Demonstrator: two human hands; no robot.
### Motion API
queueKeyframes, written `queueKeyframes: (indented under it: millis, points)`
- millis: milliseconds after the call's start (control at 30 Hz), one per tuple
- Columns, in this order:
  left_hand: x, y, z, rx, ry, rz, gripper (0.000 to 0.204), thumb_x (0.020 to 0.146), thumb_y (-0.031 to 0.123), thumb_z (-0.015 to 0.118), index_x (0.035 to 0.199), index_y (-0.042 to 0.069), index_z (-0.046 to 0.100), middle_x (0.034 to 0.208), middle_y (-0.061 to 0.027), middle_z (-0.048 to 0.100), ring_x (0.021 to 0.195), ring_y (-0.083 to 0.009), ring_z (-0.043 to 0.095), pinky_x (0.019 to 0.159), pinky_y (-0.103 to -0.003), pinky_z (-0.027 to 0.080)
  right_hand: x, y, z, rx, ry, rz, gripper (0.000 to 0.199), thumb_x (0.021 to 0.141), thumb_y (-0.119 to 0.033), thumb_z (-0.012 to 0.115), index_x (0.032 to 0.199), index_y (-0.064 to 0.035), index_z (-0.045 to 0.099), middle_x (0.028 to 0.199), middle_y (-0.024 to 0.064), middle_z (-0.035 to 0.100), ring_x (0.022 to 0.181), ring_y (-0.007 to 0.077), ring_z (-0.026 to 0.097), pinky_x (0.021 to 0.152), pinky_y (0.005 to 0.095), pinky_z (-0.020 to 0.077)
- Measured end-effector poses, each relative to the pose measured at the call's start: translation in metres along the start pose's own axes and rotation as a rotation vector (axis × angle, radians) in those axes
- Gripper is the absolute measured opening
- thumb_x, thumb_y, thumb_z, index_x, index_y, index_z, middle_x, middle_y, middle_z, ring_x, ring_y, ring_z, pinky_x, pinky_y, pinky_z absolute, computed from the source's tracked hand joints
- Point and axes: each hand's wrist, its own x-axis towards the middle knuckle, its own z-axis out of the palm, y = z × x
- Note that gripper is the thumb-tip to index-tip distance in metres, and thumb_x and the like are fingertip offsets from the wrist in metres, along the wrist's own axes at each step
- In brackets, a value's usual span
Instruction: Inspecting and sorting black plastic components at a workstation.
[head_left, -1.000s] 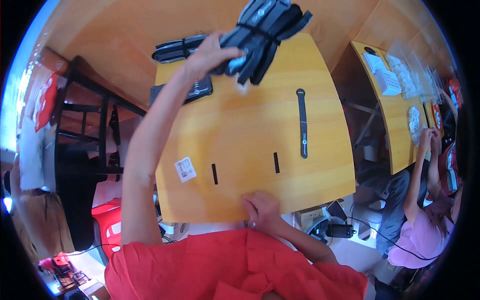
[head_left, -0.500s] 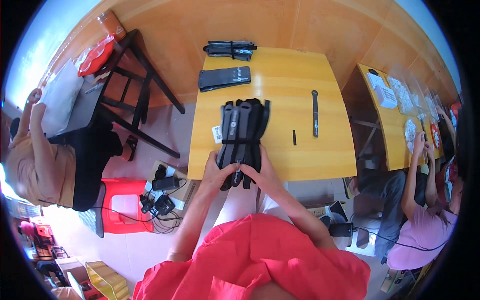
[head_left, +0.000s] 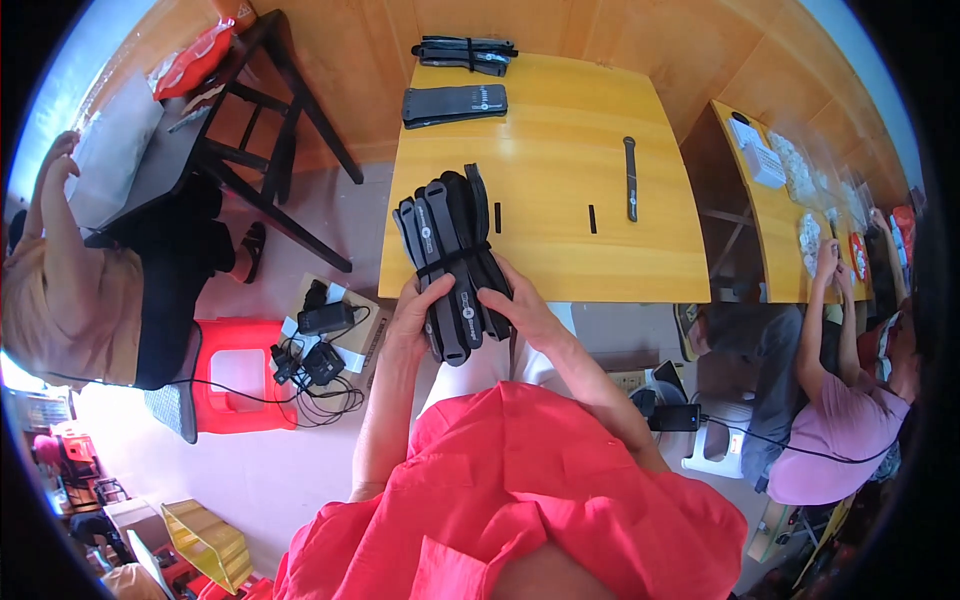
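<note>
2 hands point(head_left: 418, 312) point(head_left: 522, 308) grip banded black strap bundle point(head_left: 452, 250), fingers wrapping its lower end.

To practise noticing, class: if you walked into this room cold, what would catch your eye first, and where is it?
First, the bundle of dark straps banded together, gripped at the table's near edge by the left hand and right hand. Next, the bright red shirt filling the bottom of the view. Then the red stool on the floor to the left, beside a tangle of cables.
</note>
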Motion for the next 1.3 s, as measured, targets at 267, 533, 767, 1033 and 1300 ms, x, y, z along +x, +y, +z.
queueKeyframes:
  millis: [267,533,767,1033,1300]
  points:
    - [-0.004,-0.008,0.015,0.004,0.020,0.088,0.045,0.072,0.012,0.068,0.109,-0.003,0.047,0.092,-0.0098,0.059,0.078,-0.0156,0.061,0.069,-0.027,0.051,-0.007,-0.004,-0.022,0.003,0.016,0.035,0.044,0.092,-0.020,0.045,0.130,0.0010,0.037,0.113,0.0041,0.052,0.099,0.0097,0.049,0.086,0.0224,0.0394]
    - [-0.001,-0.012,0.025,0.091,0.061,0.183,0.045,0.070,0.009,0.069,0.107,-0.004,0.047,0.092,-0.0102,0.059,0.077,-0.0165,0.060,0.070,-0.027,0.051,-0.011,-0.008,-0.023,-0.464,0.232,0.004,0.027,0.091,-0.015,0.044,0.112,0.0018,0.049,0.093,0.0152,0.060,0.086,0.0196,0.058,0.076,0.0287,0.0451]
    - [0.004,-0.019,0.026,0.073,0.081,0.171,0.040,0.071,0.009,0.067,0.104,-0.004,0.049,0.088,-0.0096,0.060,0.072,-0.0160,0.061,0.066,-0.027,0.051,-0.009,-0.014,-0.016,-0.861,0.363,-0.382,0.023,0.088,-0.011,0.047,0.107,0.0018,0.051,0.087,0.0171,0.059,0.076,0.0292,0.058,0.070,0.0301,0.0452]
    - [0.004,-0.019,0.024,-0.042,0.003,0.157,0.034,0.072,0.010,0.065,0.101,-0.003,0.052,0.087,-0.0083,0.060,0.071,-0.0145,0.060,0.066,-0.026,0.051,-0.013,-0.027,-0.024,-0.632,0.197,-0.149,0.023,0.083,-0.010,0.052,0.105,-0.0013,0.051,0.086,0.0204,0.060,0.083,0.0368,0.058,0.073,0.0403,0.0440]
    - [-0.001,-0.017,0.036,0.086,0.059,0.183,0.039,0.070,0.010,0.067,0.103,-0.003,0.050,0.087,-0.0087,0.059,0.075,-0.0161,0.059,0.068,-0.027,0.050,-0.012,-0.034,-0.021,-0.858,0.261,-0.194,0.025,0.075,-0.004,0.048,0.100,0.0024,0.049,0.084,0.0248,0.058,0.083,0.0413,0.056,0.074,0.0416,0.0434]
